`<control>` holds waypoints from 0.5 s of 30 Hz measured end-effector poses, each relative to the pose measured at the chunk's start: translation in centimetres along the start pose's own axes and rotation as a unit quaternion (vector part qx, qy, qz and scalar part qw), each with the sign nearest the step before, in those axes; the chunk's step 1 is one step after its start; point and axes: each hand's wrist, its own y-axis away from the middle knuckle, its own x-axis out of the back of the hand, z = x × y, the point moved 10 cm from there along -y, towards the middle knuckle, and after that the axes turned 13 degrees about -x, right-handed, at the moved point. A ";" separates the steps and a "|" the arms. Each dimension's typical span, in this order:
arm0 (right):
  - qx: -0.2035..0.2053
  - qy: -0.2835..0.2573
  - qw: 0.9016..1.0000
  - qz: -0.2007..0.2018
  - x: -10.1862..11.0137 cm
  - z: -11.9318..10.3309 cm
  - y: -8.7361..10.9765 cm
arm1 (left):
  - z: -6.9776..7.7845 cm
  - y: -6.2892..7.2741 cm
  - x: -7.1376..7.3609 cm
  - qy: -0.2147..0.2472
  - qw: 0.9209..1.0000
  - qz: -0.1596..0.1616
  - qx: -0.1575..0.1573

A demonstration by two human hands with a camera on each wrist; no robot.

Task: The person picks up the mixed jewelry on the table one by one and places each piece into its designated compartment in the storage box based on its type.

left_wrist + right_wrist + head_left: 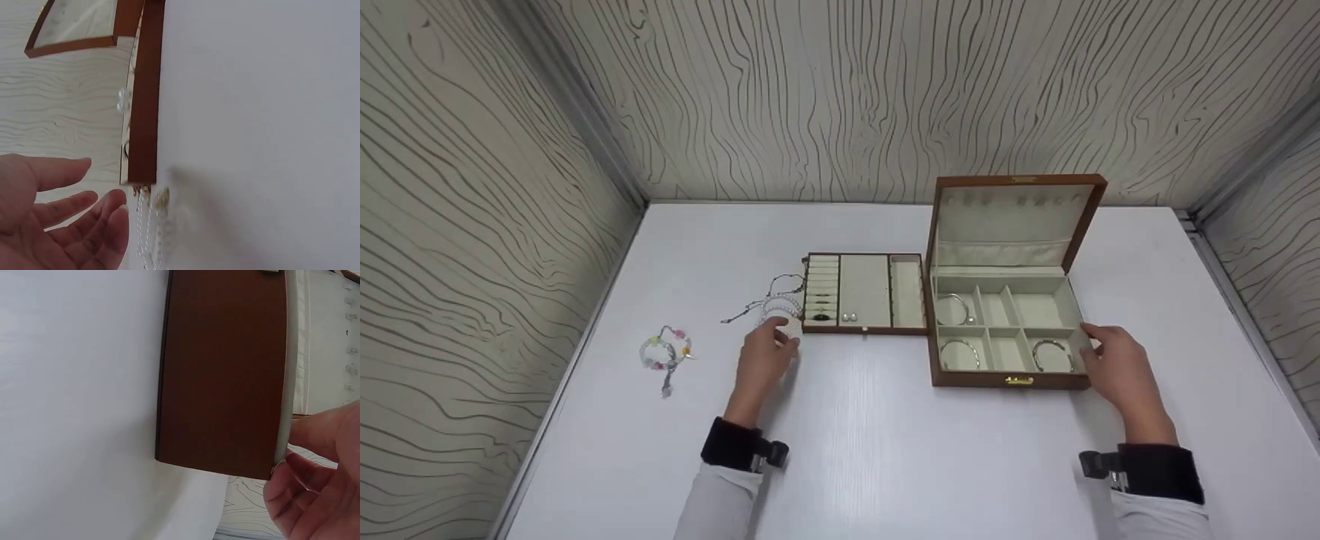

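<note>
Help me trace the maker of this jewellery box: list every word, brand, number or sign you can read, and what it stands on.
No readable text in any view: none on the brown box or the tray.
Gold clasp: too small to tell whether it bears a mark.

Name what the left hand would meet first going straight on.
The left hand would probably meet the white beaded bracelets first, just left of the jewelry tray; depth is hard to judge.

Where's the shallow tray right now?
In the head view, the shallow tray sits just left of the open box, pearl strands at its left end.
</note>
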 end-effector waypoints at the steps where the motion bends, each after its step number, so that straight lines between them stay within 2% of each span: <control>1: -0.001 0.000 1.000 0.000 0.0 0.0 0.0 | -0.8 -0.2 0.7 -0.015 1.000 0.009 0.015; 4: -0.005 -0.002 1.000 -0.003 -0.1 0.2 -0.2 | -2.7 -0.8 2.4 -0.062 0.996 0.030 0.049; 7: -0.013 0.000 1.000 -0.007 -0.3 0.4 -0.4 | -4.0 -1.6 3.4 -0.093 0.993 0.039 0.063; 11: -0.025 0.003 1.000 -0.012 -0.3 0.8 -0.8 | -4.7 -2.7 3.7 -0.114 0.991 0.033 0.065; 15: -0.032 0.000 0.999 -0.014 -0.2 1.1 -1.0 | -4.8 -3.6 3.6 -0.124 0.990 0.022 0.070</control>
